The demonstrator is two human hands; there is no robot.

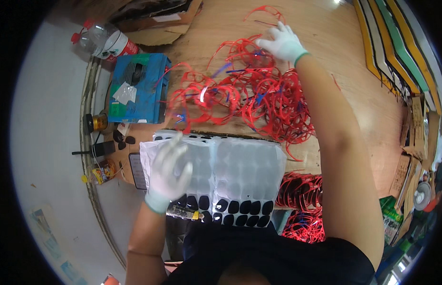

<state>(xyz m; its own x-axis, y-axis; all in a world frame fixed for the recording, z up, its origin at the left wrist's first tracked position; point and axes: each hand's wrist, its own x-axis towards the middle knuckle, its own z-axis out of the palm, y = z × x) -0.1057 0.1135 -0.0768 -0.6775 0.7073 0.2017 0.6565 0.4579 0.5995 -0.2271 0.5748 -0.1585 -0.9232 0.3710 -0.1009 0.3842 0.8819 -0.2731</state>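
Note:
Both my hands wear white gloves with green cuffs. My left hand (168,173) is over the left part of a white translucent sheet (249,166), fingers apart and nothing seen in them. Under the sheet, and bare along its near edge, sit rows of black lenses (247,207). My right hand (283,43) reaches to the far end of a tangled heap of red eyeglass frames (278,104), its fingers spread. A single red frame (266,8) lies just beyond its fingertips; whether they touch it I cannot tell. Blue bits show among the frames.
A blue crate (140,109) stands at the left, with plastic bottles (104,42) behind it. Cardboard (159,28) lies at the far left. More red frames (302,228) are stacked near my right elbow. Coloured panels (389,42) line the right side.

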